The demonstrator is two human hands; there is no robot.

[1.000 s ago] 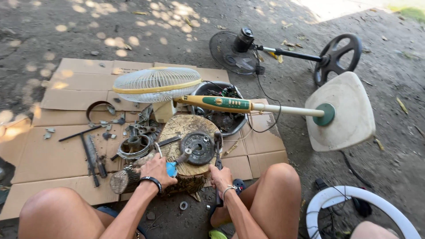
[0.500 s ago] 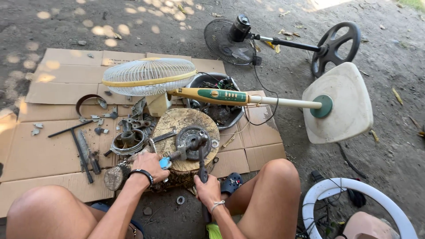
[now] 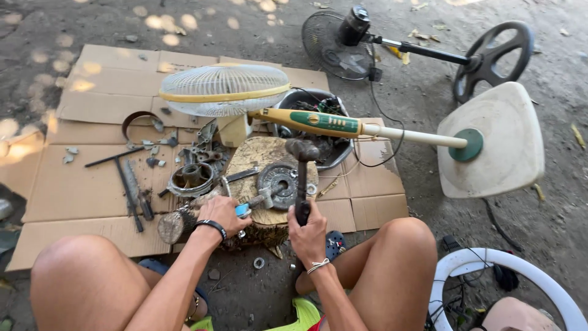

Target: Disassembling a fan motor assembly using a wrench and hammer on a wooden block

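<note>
Since the earlier frame I see the hammer (image 3: pixel 301 178) raised: its head now stands above the round motor part (image 3: pixel 278 181) on the stump (image 3: pixel 260 160). My right hand (image 3: pixel 308 230) is closed tight round the black handle. My left hand (image 3: pixel 222 213) is closed on a blue-handled tool (image 3: pixel 250 207) whose tip touches the motor part. I cannot make out what kind of tool it is; its grip is mostly hidden in the fist.

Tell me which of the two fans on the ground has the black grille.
The far fan, lying on bare dirt with a black pole; the near fan is cream and yellow, over the cardboard.
</note>
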